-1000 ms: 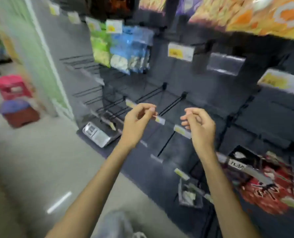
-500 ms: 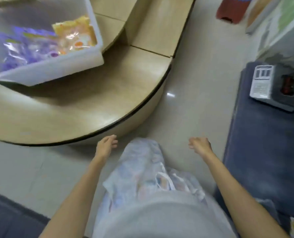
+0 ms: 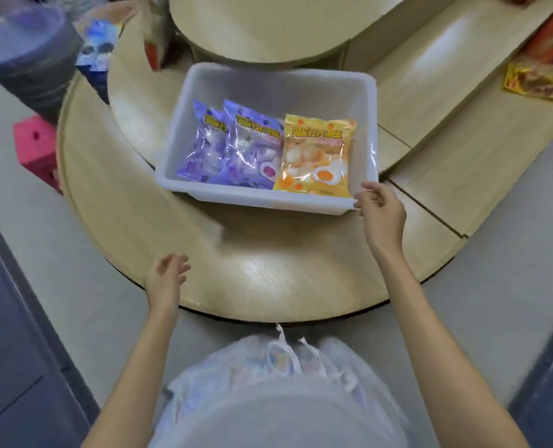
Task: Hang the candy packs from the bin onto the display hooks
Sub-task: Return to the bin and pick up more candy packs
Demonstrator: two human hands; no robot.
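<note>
A white plastic bin (image 3: 362,92) sits on a round wooden table (image 3: 268,279). Inside lie two purple candy packs (image 3: 204,143) (image 3: 255,147) side by side and an orange candy pack (image 3: 317,153) to their right. My right hand (image 3: 380,215) hovers at the bin's near right corner, fingers apart, holding nothing; whether it touches the rim I cannot tell. My left hand (image 3: 167,276) is open above the table's near edge, left of the bin and well short of it. No display hooks are in view.
A higher round tabletop (image 3: 268,24) rises behind the bin. A yellow snack pack (image 3: 533,82) lies on a wooden step at the right. A pink stool (image 3: 36,147) and grey stacked tubs (image 3: 26,59) stand on the floor at left. Dark shelving flanks both sides.
My view swung from the hook wall down to the table and bin. Both hands dropped from the hooks and now reach toward the bin, the right one reaching its corner.
</note>
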